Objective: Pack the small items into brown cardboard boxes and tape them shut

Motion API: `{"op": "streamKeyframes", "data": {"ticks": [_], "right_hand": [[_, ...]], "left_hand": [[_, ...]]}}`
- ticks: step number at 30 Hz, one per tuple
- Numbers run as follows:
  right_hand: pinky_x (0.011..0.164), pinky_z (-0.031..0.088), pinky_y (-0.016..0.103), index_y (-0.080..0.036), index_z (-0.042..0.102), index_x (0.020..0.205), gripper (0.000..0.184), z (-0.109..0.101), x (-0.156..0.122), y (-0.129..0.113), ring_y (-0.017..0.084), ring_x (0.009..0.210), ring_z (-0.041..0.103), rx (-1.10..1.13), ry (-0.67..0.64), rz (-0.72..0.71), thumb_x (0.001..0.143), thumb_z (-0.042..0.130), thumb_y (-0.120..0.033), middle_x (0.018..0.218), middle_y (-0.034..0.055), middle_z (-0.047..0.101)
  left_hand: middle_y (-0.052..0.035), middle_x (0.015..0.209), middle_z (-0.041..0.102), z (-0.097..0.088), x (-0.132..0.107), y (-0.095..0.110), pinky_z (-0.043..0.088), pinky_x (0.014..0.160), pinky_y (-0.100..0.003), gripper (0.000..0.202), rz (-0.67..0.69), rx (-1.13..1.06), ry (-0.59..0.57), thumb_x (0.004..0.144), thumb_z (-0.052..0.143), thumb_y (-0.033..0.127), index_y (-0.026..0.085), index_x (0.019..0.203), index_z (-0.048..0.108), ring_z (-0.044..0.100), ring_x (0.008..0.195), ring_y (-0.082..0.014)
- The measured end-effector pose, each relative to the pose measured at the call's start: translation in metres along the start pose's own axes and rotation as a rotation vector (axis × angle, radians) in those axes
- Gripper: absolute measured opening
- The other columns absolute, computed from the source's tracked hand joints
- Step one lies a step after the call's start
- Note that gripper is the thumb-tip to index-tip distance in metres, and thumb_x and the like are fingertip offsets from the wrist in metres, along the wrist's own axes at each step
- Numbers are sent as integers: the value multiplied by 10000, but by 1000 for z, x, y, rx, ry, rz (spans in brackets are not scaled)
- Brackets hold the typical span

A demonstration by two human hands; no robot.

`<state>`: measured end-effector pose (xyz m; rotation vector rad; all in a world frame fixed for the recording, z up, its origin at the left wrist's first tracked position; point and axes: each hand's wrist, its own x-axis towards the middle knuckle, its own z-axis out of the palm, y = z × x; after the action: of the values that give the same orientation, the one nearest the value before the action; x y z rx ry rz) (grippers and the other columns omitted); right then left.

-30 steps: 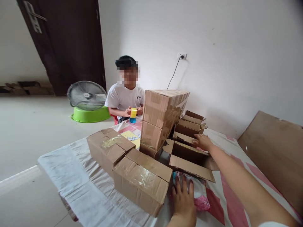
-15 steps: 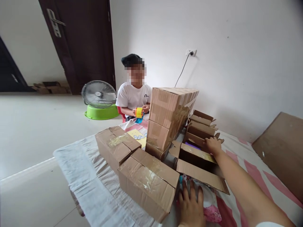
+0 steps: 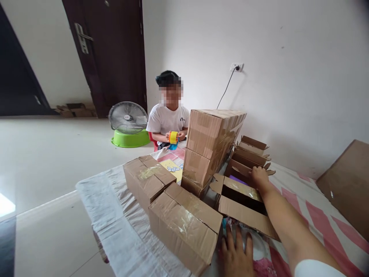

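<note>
My right hand (image 3: 259,179) reaches into the row of open-topped boxes, its fingers curled at the edge of a cardboard box (image 3: 238,166) with a purple item (image 3: 238,179) beside it; the fingertips are partly hidden. Under my right forearm lies a nearer open cardboard box (image 3: 243,209), its flaps raised and its inside dark. My left hand (image 3: 238,250) rests low with spread fingers, holding nothing. It lies between that open box and a taped closed box (image 3: 186,227). Close to its wrist is a pink plastic wrapper (image 3: 263,267).
Taped boxes stand stacked in a tall row (image 3: 203,132) mid-table. Another closed box (image 3: 148,177) sits at left. Across the table, a seated person (image 3: 168,119) holds a yellow tape roll (image 3: 173,137). A large brown carton (image 3: 346,184) stands at right; a fan (image 3: 128,117) is behind.
The view has turned slightly left, so everything sits further right in the picture. My right hand's fingers have curled in more at the box. My left hand stays spread in its place.
</note>
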<state>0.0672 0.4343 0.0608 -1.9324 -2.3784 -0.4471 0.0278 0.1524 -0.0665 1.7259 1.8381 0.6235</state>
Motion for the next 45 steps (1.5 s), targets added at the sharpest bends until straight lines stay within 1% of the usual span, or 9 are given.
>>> {"op": "streamKeyframes", "data": {"ticks": [3,5,10,16,26,30,35,39,45], "right_hand": [[945,406,438,-49,523,1280,498,-17,-30,-9,338,1197,497,55,55,-95,957,415,-413,1264,259,536],[1003,372,417,-167,472,1365,542,-25,-65,-12,302,1264,444,96,70,-237,960,344,-504,1370,183,491],[1052,313,526,-376,252,1485,891,-16,-154,-11,376,1369,296,226,-79,-755,728,641,-639,1522,76,336],[969,370,452,-342,314,1466,744,7,-143,-25,325,1221,445,90,145,-577,810,660,-401,1373,108,494],[1003,310,481,-271,362,1449,736,18,-88,-36,340,1234,424,73,212,-416,792,691,-321,1371,153,490],[1074,285,517,-197,340,1458,767,12,-119,-33,346,1359,302,168,289,-396,807,645,-464,1460,158,406],[1045,403,473,-282,528,1307,379,38,-216,2,265,1262,472,479,355,-641,947,416,-329,1284,77,594],[1044,415,494,-292,311,1474,580,76,-272,36,285,1326,425,439,274,-677,920,471,-356,1441,77,476],[1067,351,518,-290,338,1468,603,90,-247,24,309,1362,348,311,247,-624,888,501,-304,1465,59,455]], "left_hand": [[-111,1596,129,-1,1,1,171,1068,-714,612,-9,33,-6,907,464,382,294,1484,279,96,1439,-440],[-104,1595,137,-3,2,4,186,1065,-708,578,-29,56,-12,924,433,353,303,1481,283,108,1441,-431],[-125,1575,217,-13,-5,12,190,1112,-635,526,-57,73,9,943,397,341,274,1462,344,132,1450,-388],[-117,1580,208,-22,-13,12,211,1092,-661,551,9,88,67,910,466,344,286,1449,372,133,1442,-418],[-91,1579,236,-21,-12,11,214,1111,-622,630,-8,130,84,858,566,310,323,1451,356,151,1443,-402],[-68,1579,245,-20,-7,9,218,1110,-628,584,-15,116,75,877,523,262,335,1438,378,151,1450,-379],[-78,1580,232,-6,2,2,201,1158,-558,595,-92,112,153,898,354,97,239,1474,321,153,1461,-310],[-50,1598,170,-3,-1,5,216,1168,-526,673,-110,96,245,864,365,51,241,1498,245,111,1468,-304],[-79,1524,365,-8,-16,15,236,1169,-513,613,7,28,399,855,335,38,209,1440,392,229,1443,-280]]}}
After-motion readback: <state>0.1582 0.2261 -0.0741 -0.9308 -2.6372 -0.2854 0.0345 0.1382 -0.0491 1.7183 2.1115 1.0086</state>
